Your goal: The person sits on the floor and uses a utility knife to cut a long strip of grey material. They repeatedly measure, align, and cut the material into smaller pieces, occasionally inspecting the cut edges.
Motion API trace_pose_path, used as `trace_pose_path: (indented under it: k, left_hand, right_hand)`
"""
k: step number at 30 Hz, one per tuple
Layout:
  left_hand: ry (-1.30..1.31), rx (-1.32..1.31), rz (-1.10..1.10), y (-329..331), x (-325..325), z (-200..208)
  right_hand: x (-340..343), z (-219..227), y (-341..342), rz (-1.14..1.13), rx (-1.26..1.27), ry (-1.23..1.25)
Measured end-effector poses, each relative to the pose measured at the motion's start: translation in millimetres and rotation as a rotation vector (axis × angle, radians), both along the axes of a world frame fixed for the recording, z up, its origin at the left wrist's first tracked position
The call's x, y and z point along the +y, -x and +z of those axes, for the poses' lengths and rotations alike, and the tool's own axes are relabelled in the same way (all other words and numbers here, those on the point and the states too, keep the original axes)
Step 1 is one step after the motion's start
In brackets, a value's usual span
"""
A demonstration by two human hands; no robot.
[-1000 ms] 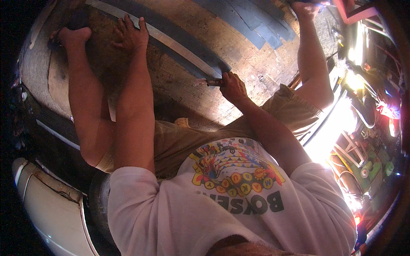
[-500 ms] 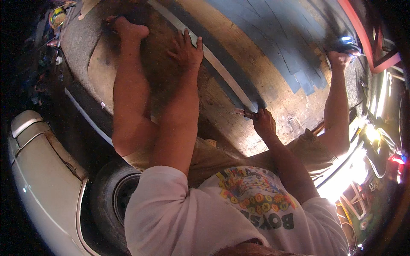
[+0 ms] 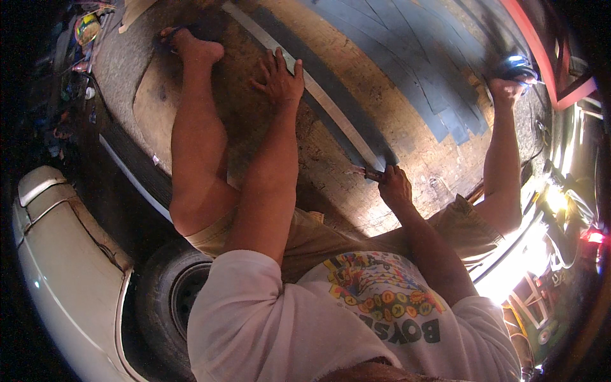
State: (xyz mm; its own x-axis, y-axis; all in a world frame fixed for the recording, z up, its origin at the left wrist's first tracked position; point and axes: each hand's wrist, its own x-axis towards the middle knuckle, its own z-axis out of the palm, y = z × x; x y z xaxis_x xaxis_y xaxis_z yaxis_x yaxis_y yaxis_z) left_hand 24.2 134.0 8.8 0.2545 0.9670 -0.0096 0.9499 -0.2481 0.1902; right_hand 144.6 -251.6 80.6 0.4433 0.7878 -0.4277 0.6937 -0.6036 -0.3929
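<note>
A long, pale metal straightedge (image 3: 337, 116) lies slantwise over a dark grey strip of sheet material (image 3: 364, 121) on a wooden board. My left hand (image 3: 280, 79) presses flat on its upper part, fingers spread, the fingertips on the metal. At the near end of the straightedge, my right hand (image 3: 397, 186) is closed around a small dark handheld tool (image 3: 372, 173), whose tip points left. It resembles a cutter knife, but its blade cannot be made out.
Larger blue-grey sheets (image 3: 414, 70) overlap on the board (image 3: 312, 178) to the right. My bare legs are spread at both sides. A red metal frame (image 3: 541, 57) stands far right, a bright lamp (image 3: 555, 200) below it. A wheel (image 3: 181, 286) and a pale vehicle panel (image 3: 70, 267) fill the near left.
Both hands keep nearly the same place. The whole view has shifted slightly; the left hand stays on the straightedge and the right still grips the tool.
</note>
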Motion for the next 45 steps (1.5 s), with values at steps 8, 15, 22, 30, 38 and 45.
trace_pose_path:
  k: [8,15,22,30,38,45]
  left_hand:
    - [-0.006,-0.012,0.000,0.5,0.2,-1.1]
    - [-0.030,-0.006,-0.003,1.1,-0.5,-2.6]
    - [-0.032,-0.002,-0.007,2.0,-1.0,-2.4]
    - [-0.023,-0.009,-0.005,0.7,-1.6,0.3]
    - [-0.038,-0.006,-0.005,1.6,-0.2,-1.7]
    - [-0.021,0.006,-0.017,1.5,-0.4,1.5]
  right_hand:
    - [0.1,2.9,-0.4,-0.009,0.009,-0.002]
    - [-1.8,-3.2,0.1,-0.006,-0.001,0.021]
    - [-1.8,-4.0,0.2,0.001,-0.003,0.037]
    - [-2.5,-3.1,-0.8,0.065,-0.049,0.023]
    - [0.2,-1.2,0.1,0.033,-0.032,0.043]
    - [-1.6,-3.4,-0.4,0.048,-0.036,0.057]
